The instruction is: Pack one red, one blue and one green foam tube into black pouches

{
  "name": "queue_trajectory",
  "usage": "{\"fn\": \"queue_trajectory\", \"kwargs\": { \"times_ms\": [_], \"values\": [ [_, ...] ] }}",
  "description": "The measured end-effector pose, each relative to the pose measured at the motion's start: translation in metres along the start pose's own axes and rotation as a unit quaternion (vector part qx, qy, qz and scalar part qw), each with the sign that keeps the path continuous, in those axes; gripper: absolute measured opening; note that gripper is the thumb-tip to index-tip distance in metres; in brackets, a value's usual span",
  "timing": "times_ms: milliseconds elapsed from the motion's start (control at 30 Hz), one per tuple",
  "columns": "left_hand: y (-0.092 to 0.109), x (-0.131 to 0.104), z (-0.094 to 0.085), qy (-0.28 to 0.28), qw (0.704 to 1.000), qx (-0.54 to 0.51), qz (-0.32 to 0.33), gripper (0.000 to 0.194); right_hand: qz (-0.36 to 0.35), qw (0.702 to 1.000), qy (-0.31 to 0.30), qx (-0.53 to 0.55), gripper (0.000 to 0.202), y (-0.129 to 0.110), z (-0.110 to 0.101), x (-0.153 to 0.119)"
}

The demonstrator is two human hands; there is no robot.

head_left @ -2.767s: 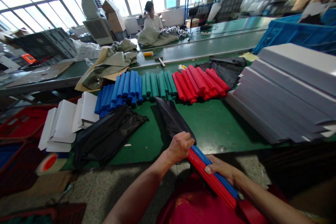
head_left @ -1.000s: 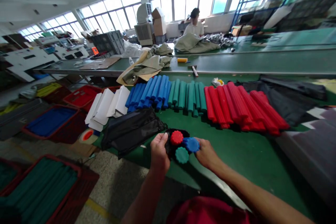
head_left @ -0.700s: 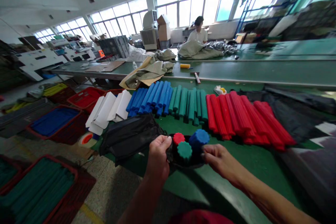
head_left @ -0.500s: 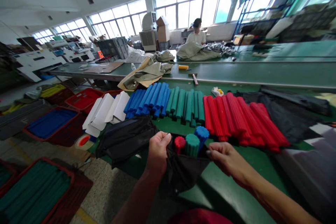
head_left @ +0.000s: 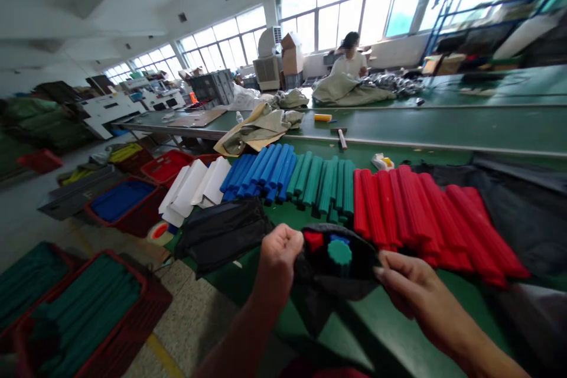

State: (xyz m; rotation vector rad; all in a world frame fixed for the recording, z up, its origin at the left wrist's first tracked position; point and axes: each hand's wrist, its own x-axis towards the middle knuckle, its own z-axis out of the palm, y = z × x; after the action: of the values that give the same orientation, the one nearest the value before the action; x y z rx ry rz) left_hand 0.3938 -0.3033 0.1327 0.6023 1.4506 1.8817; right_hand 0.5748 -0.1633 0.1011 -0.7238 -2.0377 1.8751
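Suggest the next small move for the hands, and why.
I'd probably bring the right hand toward the left hand to close the held bag: its mouth gapes between them, and the ends of a red rod, a blue rod and a green rod show inside its rim.

My left hand [head_left: 279, 260] and right hand [head_left: 411, 283] pinch opposite sides of a black bag [head_left: 344, 287], its mouth spread wide. Inside I see a green rod [head_left: 339, 252], with a red rod [head_left: 314, 241] and a blue rod [head_left: 342, 238] near it. Beyond, blue rods [head_left: 261, 171], green rods [head_left: 313, 182] and red rods [head_left: 411, 212] line my table [head_left: 372, 314].
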Motion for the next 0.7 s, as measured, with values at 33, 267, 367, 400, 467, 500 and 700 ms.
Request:
{"fn": "queue_trajectory", "kwargs": {
  "times_ms": [33, 267, 367, 400, 467, 500, 700],
  "values": [
    [0.002, 0.000, 0.002, -0.003, 1.000, -0.002, -0.003, 0.026, 0.001, 1.000, -0.010, 0.004, 0.046, 0.002, -0.001, 0.002],
    [0.060, -0.018, -0.012, 0.073, 0.997, -0.005, 0.036, 0.023, -0.136, 0.983, -0.123, 0.011, 0.026, -0.037, 0.035, 0.028],
    [0.063, -0.014, -0.016, 0.088, 0.992, 0.065, 0.054, 0.025, -0.067, 0.983, -0.107, 0.136, 0.019, -0.028, 0.056, 0.053],
    [0.054, -0.007, -0.015, 0.084, 0.989, 0.104, 0.065, 0.026, -0.022, 0.977, -0.091, 0.192, 0.016, -0.016, 0.062, 0.063],
    [0.022, 0.019, -0.012, 0.074, 0.974, 0.196, 0.089, 0.028, 0.078, 0.957, -0.050, 0.276, 0.010, 0.018, 0.070, 0.089],
    [0.001, 0.035, -0.011, 0.078, 0.963, 0.238, 0.095, 0.027, 0.131, 0.947, -0.028, 0.291, 0.006, 0.038, 0.072, 0.102],
    [-0.118, 0.099, -0.049, 0.034, 0.893, 0.445, 0.064, 0.025, 0.305, 0.908, 0.068, 0.280, 0.029, 0.133, 0.081, 0.154]
  ]
}}
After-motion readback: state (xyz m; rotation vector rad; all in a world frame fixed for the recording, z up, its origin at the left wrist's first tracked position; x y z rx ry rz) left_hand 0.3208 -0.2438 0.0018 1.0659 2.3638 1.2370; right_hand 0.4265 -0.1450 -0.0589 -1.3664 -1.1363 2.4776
